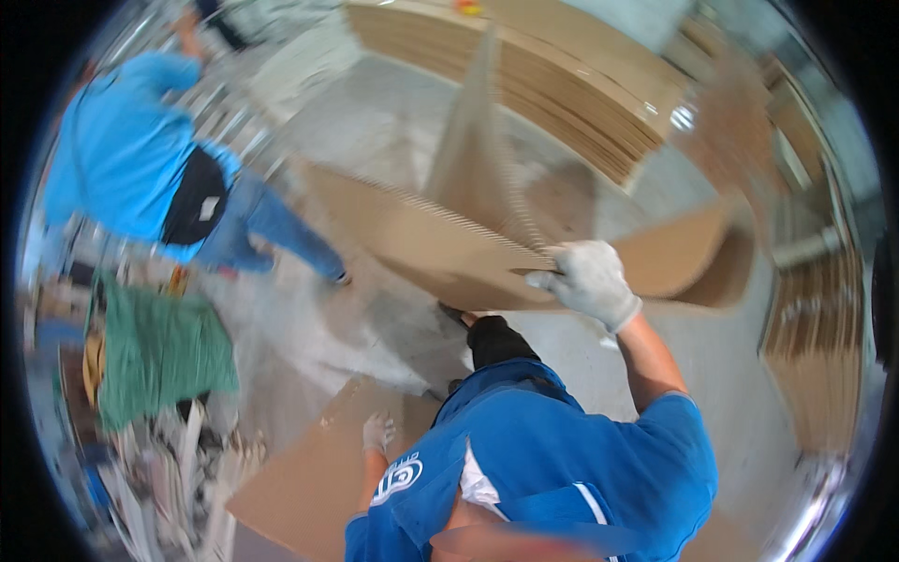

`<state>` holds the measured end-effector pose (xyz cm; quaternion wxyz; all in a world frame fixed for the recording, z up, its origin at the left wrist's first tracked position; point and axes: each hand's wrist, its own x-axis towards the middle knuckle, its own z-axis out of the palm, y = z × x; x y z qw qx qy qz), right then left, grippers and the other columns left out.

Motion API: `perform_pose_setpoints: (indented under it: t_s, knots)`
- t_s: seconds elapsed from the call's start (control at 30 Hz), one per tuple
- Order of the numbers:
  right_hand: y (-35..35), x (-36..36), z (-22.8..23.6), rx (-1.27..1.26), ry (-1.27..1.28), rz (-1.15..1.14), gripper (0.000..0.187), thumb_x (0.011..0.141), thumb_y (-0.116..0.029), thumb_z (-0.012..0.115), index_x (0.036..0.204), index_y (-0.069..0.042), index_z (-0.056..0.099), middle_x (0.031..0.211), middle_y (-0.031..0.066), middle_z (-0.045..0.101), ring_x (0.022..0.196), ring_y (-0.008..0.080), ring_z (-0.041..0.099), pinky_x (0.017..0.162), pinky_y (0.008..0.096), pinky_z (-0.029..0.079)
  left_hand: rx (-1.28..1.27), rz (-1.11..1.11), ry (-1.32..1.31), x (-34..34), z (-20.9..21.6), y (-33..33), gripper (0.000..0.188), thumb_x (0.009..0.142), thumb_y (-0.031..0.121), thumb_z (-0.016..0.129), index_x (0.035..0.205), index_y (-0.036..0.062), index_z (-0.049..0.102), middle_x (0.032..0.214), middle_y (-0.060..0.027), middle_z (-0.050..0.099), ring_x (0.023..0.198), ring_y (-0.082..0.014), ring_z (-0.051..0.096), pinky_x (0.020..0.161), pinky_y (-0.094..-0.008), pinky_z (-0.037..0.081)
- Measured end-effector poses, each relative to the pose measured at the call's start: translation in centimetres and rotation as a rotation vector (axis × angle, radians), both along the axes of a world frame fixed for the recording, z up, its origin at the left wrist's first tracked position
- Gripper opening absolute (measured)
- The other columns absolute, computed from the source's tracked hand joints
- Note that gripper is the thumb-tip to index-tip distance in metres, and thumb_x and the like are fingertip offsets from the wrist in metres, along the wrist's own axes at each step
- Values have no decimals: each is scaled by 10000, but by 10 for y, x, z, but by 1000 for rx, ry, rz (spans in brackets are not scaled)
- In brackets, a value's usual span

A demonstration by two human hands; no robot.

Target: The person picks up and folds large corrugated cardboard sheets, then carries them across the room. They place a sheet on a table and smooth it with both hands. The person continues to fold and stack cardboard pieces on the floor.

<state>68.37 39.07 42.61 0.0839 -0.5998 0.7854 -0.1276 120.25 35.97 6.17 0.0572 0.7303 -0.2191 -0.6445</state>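
Ahead of the person's blue shirt [599, 440], over the grey floor [290, 309], the cardboard [440, 258] is held up in the gloved right hand [590, 286]. This hand has its fingers clamped on the cardboard where its panels come together. One broad panel runs off to the left, another stands up toward the far side, and a third bends away to the right with a curled end. Parts of it are blurred.

Low on the left, the gloved left hand [378, 431] is at a flat brown sheet [304, 473], well apart from the cardboard. Its fingers overlap the sheet in view; whether they grip it, I cannot tell.

Beyond the cardboard lies a long stack [571, 108] of brown boards, and at the far right a pile [819, 342] of them stands on the floor. To the left, a co-worker [131, 150] in a light blue top and jeans faces away. Nearer on that side are a green sack [164, 351] and, just below it, a jumble of pale strips [187, 482].
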Motion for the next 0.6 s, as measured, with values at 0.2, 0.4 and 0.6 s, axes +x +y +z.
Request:
perform_pose_setpoints:
  t_s: [0.2,0.4,0.6]
  knots:
    - [-104,-70,-42,108,54,205,298,743,-381,769,770,-91,708,689,161,647,651,356,638,609,455,498,-119,21,40,-94,1,-63,412,898,398,649,1184,102,659,848,-5,639,705,-123,576,610,-305,465]
    - [-232,-109,-88,333,-36,355,311,763,-412,752,837,-111,743,739,162,680,716,359,663,652,466,512,-301,124,-87,-177,-27,-147,470,874,439,665,1216,118,676,1007,-53,691,793,-168,620,674,-328,503]
    - [-351,-132,-65,372,100,377,368,770,-457,744,911,-116,758,763,166,692,744,369,674,694,469,519,-179,192,8,-203,-42,-226,427,858,457,676,1140,137,702,903,-37,665,748,-196,604,652,-361,505]
